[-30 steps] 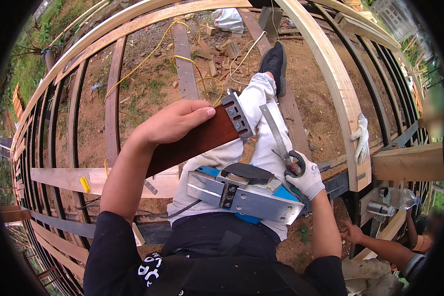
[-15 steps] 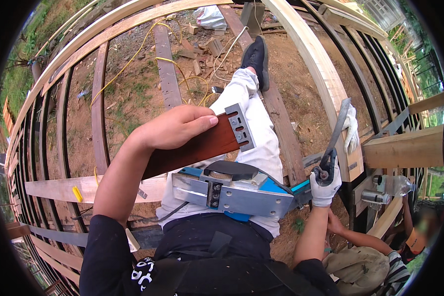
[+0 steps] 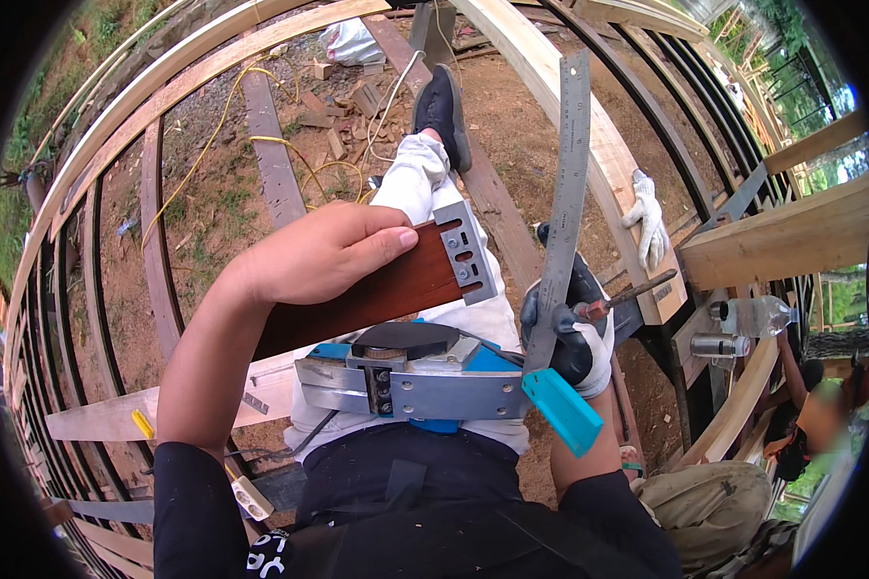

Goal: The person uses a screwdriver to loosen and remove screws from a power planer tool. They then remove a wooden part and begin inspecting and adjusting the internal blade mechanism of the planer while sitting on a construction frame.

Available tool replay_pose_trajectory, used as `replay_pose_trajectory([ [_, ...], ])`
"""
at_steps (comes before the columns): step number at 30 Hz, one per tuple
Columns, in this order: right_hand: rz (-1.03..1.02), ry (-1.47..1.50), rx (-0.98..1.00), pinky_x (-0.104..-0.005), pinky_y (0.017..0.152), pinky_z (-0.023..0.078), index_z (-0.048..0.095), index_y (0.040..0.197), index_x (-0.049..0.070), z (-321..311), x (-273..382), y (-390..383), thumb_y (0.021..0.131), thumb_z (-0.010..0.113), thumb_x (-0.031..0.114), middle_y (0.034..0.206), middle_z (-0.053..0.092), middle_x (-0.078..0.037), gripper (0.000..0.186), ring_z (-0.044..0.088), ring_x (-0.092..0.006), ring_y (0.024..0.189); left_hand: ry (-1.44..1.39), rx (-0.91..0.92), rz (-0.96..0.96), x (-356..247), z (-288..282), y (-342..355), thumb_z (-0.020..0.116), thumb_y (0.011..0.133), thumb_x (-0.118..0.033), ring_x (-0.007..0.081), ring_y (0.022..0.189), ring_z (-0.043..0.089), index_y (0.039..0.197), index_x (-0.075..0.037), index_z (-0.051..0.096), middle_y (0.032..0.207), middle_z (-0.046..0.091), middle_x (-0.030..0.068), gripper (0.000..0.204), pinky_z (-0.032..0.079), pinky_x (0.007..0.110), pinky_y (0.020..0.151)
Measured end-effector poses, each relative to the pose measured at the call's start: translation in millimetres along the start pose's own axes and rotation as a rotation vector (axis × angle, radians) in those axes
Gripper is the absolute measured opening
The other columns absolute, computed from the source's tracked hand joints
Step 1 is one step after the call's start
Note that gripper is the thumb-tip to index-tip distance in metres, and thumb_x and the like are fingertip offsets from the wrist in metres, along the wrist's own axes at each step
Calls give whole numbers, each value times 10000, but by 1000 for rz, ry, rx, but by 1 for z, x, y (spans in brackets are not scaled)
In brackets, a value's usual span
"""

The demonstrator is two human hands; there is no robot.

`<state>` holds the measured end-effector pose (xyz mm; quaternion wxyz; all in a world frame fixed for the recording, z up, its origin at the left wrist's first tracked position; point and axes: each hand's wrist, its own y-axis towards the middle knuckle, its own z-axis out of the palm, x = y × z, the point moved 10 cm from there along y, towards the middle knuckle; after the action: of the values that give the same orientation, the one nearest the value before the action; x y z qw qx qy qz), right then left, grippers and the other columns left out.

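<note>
My left hand (image 3: pixel 328 253), bare, is wrapped over a reddish-brown wooden board (image 3: pixel 381 294). A slotted grey metal plate with screws (image 3: pixel 463 256) sits across the board's far end, just beyond my thumb. Across my lap lies a blue electric planer (image 3: pixel 454 394), its flat metal sole facing me. My right hand (image 3: pixel 581 338) wears a white glove with dark coated fingers and is closed round a try square (image 3: pixel 572 145), steel blade pointing up and teal handle down by the planer. That hand also holds a screwdriver (image 3: pixel 628 297), its shaft pointing right.
A white glove (image 3: pixel 648 220) lies on the timber beam at right. A plastic bottle (image 3: pixel 758 317) and a metal can (image 3: pixel 719 345) stand beside it. Another person sits at lower right. Yellow cord (image 3: pixel 198 179) and wood scraps (image 3: pixel 365 99) lie on the ground; a socket strip (image 3: pixel 250 499) is at lower left.
My right hand has moved left toward the planer and turned the try square, so its blade face and teal handle show. The screwdriver shaft now shows. My left hand keeps its hold.
</note>
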<state>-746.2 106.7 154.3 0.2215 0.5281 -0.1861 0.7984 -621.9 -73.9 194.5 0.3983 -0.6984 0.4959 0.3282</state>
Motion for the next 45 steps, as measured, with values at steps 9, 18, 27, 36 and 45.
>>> replay_pose_trajectory([
  [9, 17, -165, 169, -277, 718, 530, 389, 1449, -70, 19, -23, 0, 740, 665, 69, 1150, 640, -175, 774, 643, -171, 850, 78, 34, 72, -14, -8, -12, 456, 1044, -322, 210, 727, 533, 961, 16, 577, 771, 587, 138, 369, 456, 366, 729],
  [18, 70, -17, 314, -299, 745, 528, 416, 1435, -60, 45, -27, 9, 720, 686, 92, 1137, 642, -169, 780, 642, -174, 856, 120, 37, 58, -15, -16, -27, 464, 1039, -308, 246, 696, 527, 933, 10, 568, 737, 559, 158, 351, 447, 379, 704],
  [27, 149, -107, 286, -318, 785, 531, 444, 1422, -49, 44, -32, 3, 710, 800, 198, 1206, 630, -172, 833, 649, -187, 943, 152, 48, 77, -15, -9, -28, 454, 1041, -278, 233, 662, 490, 901, 7, 549, 704, 529, 152, 332, 432, 379, 679],
  [36, 157, -38, 312, -321, 860, 522, 433, 1428, -56, 42, -30, 0, 756, 746, 34, 1293, 595, -165, 746, 630, -192, 1047, 154, 65, 32, -21, -4, -23, 452, 1042, -274, 205, 662, 455, 894, 6, 546, 687, 498, 123, 331, 438, 360, 684],
  [45, 187, 46, 325, -310, 880, 505, 437, 1432, -46, 44, -31, -3, 764, 782, 90, 1299, 591, -152, 763, 597, -193, 1132, 162, 70, 24, -17, 0, -20, 452, 1038, -266, 204, 691, 517, 949, 8, 583, 722, 550, 136, 317, 452, 359, 708],
])
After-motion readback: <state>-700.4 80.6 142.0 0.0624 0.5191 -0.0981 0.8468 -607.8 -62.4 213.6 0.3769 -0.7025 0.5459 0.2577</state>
